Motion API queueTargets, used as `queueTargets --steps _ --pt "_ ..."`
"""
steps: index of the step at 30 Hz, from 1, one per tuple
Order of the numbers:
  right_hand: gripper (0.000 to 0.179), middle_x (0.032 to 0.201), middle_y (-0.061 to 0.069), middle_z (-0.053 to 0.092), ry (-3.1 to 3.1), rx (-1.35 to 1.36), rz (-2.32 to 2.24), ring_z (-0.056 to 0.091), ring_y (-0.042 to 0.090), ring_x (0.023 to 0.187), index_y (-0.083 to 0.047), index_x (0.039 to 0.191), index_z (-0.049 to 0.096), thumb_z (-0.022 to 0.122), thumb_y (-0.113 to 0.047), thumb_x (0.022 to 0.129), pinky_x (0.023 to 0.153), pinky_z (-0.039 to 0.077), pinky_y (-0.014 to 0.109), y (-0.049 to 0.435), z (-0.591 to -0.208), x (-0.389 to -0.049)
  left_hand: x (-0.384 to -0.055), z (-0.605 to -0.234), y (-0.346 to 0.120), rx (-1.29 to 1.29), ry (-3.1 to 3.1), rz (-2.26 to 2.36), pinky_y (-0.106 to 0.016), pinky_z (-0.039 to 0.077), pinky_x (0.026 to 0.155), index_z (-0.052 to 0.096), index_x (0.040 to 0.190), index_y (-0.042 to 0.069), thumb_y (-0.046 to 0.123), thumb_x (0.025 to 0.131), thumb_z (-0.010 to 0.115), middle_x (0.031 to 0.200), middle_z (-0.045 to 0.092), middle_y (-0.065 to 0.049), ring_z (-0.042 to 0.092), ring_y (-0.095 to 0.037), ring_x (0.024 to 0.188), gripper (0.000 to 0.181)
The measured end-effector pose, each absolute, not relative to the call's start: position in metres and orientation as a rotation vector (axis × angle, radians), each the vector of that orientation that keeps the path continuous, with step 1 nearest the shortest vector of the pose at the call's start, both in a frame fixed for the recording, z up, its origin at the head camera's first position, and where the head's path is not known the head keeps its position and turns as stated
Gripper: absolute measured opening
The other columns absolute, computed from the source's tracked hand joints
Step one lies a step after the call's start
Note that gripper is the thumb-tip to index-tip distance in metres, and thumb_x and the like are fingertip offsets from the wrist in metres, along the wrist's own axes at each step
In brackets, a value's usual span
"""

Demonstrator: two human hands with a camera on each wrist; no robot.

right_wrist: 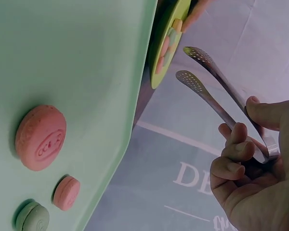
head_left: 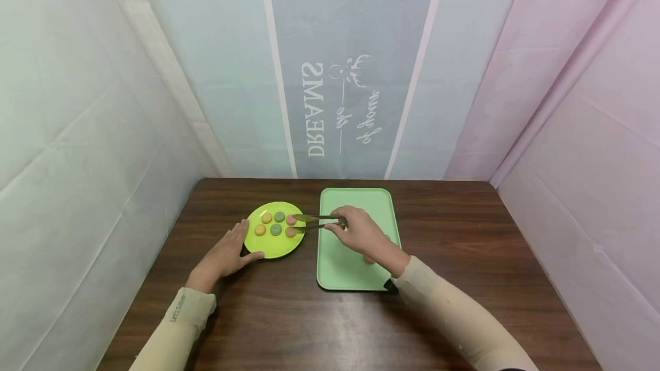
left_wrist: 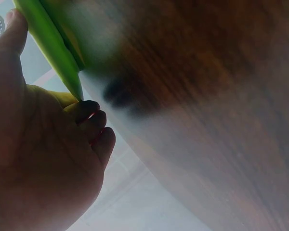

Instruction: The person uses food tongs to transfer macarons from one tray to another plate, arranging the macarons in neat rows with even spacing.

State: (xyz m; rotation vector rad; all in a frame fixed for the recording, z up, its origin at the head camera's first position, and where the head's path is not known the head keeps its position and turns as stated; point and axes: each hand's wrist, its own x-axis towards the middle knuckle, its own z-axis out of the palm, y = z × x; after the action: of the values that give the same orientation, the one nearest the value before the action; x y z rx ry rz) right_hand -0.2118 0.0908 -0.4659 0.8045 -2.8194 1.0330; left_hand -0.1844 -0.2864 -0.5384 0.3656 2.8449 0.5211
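The left hand (head_left: 225, 252) rests at the left and near rim of a yellow-green plate (head_left: 273, 249), thumb spread from straight fingers. Several toy-like macarons lie on the plate in orange, green (head_left: 276, 229) and pink (head_left: 291, 232). A pair of metal tongs (right_wrist: 221, 113) with perforated tips is gripped in the right hand (head_left: 358, 227), above a light green tray (head_left: 335, 268). Their arms stand apart, and the tips overlap the two pink macarons in the head view. On the tray are two pink macarons (right_wrist: 41, 138) and a green macaron (right_wrist: 33, 219), mostly hidden by the right wrist in the head view.
Plate and tray stand side by side on a dark wooden table (head_left: 289, 319). A small black object (head_left: 391, 286) shows at the tray's near right corner, beside the sleeve. Fabric walls (head_left: 350, 16) with printed lettering close in the back and sides.
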Motion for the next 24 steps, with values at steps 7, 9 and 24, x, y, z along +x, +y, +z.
queueTargets --steps 7,9,24 --pt "0.018 0.096 -0.004 0.072 -2.797 0.761 1.078 0.06 0.01 0.076 -0.012 0.109 0.08 0.08 -0.028 0.101 0.066 0.055 0.03 0.099 -0.465 -0.204 -0.182 -0.538 -0.286 0.369 2.851 0.533 -0.06 0.019 0.133 0.013 0.168 -0.011 0.065 0.101 0.065 0.174 0.016 -0.033 0.018 -0.049 0.162 0.114" --pt "0.019 0.096 -0.005 0.072 -2.792 0.744 1.093 0.059 0.01 0.075 -0.013 0.11 0.08 0.08 -0.029 0.101 0.066 0.054 0.03 0.102 -0.465 -0.202 -0.182 -0.538 -0.286 0.37 2.855 0.532 -0.06 0.019 0.133 0.013 0.168 -0.011 0.066 0.101 0.065 0.174 0.016 -0.033 0.018 -0.049 0.161 0.114" --pt "0.03 0.104 -0.001 0.073 -2.736 0.684 1.162 0.062 0.007 0.078 -0.008 0.122 0.078 0.079 -0.03 0.101 0.067 0.056 0.03 0.129 -0.471 -0.19 -0.184 -0.539 -0.286 0.362 2.844 0.52 -0.06 0.017 0.134 0.011 0.168 -0.009 0.069 0.101 0.062 0.174 0.014 -0.032 0.016 -0.048 0.162 0.116"
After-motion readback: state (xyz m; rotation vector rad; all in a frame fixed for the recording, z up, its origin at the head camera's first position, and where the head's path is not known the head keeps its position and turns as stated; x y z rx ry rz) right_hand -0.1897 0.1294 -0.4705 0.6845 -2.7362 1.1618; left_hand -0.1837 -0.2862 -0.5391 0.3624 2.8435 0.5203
